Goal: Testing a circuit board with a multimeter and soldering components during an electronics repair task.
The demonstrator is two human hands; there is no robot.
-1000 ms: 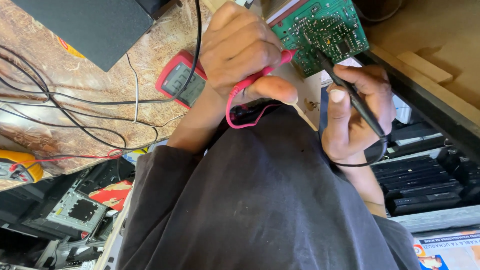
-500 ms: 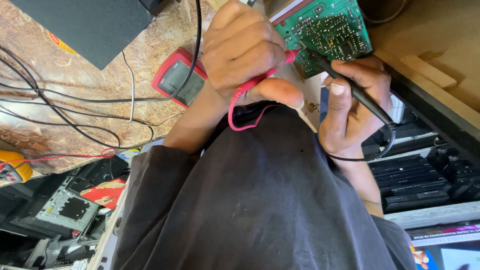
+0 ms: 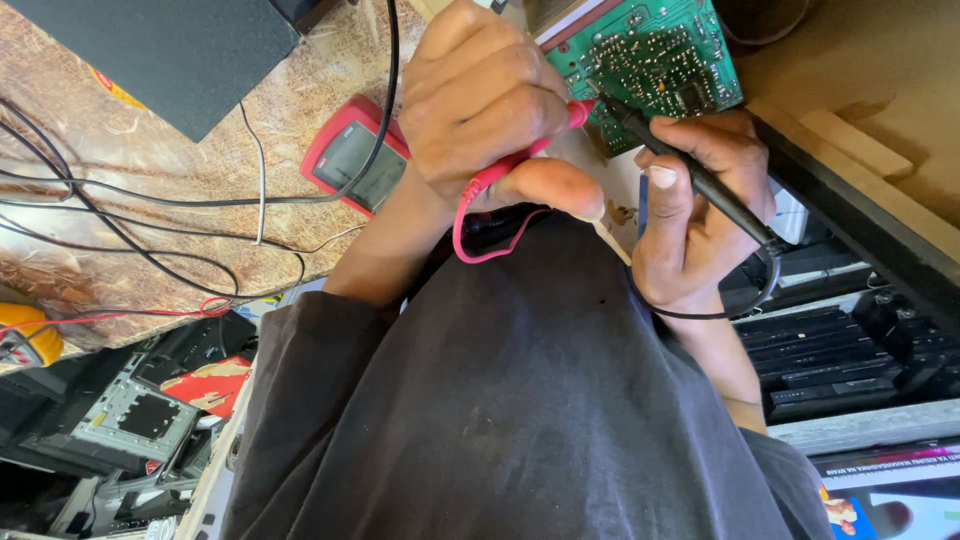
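My left hand point(image 3: 480, 100) grips a red test probe point(image 3: 530, 155), whose tip points at the solder side of a green circuit board point(image 3: 650, 55). A red lead loops down from the probe over my dark shirt. In my right hand point(image 3: 700, 210) is a black test probe point(image 3: 690, 170), held like a pen, with its tip touching the board's lower left part. Just left of my left forearm, a red-cased multimeter point(image 3: 355, 160) lies on the patterned table top point(image 3: 150, 230).
Black and red cables point(image 3: 130, 210) trail across the table. A dark flat box point(image 3: 150, 50) sits at the upper left, a yellow tool point(image 3: 25, 335) at the left edge. Opened electronics and metal chassis parts point(image 3: 130, 420) lie lower left; stacked black devices point(image 3: 850, 350) lie right.
The view has drifted slightly, so the multimeter and hands sit a little differently in frame. Both hands still hold their probes at the green board.
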